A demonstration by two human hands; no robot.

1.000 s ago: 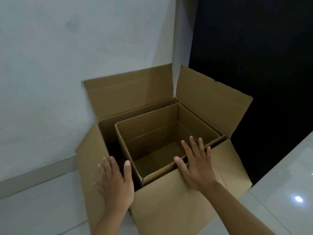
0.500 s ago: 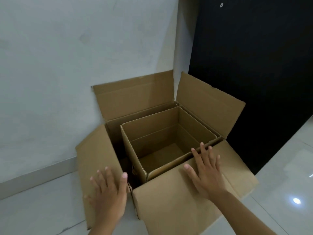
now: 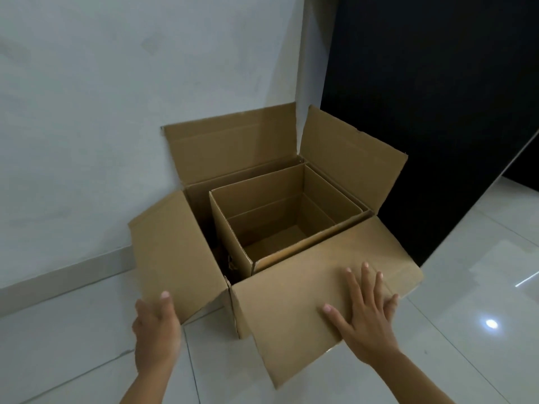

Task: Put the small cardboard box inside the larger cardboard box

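The larger cardboard box [image 3: 294, 304] stands on the floor against the wall with all its flaps spread open. The small cardboard box [image 3: 230, 240], open-topped and empty, sits upright inside it, pushed toward the right and near walls, with a dark gap on its left side. My left hand [image 3: 156, 328] hovers at the near edge of the left flap, fingers apart, holding nothing. My right hand [image 3: 369, 312] lies flat with spread fingers on the near flap.
A white wall [image 3: 116, 112] with a skirting board runs behind and left of the boxes. A black panel [image 3: 423, 97] stands at the right. Glossy white floor tiles [image 3: 481, 316] lie around the box.
Both hands have drawn back toward me, from the small box's near rim onto the outer flaps. The view has pulled away and the boxes have stayed put.
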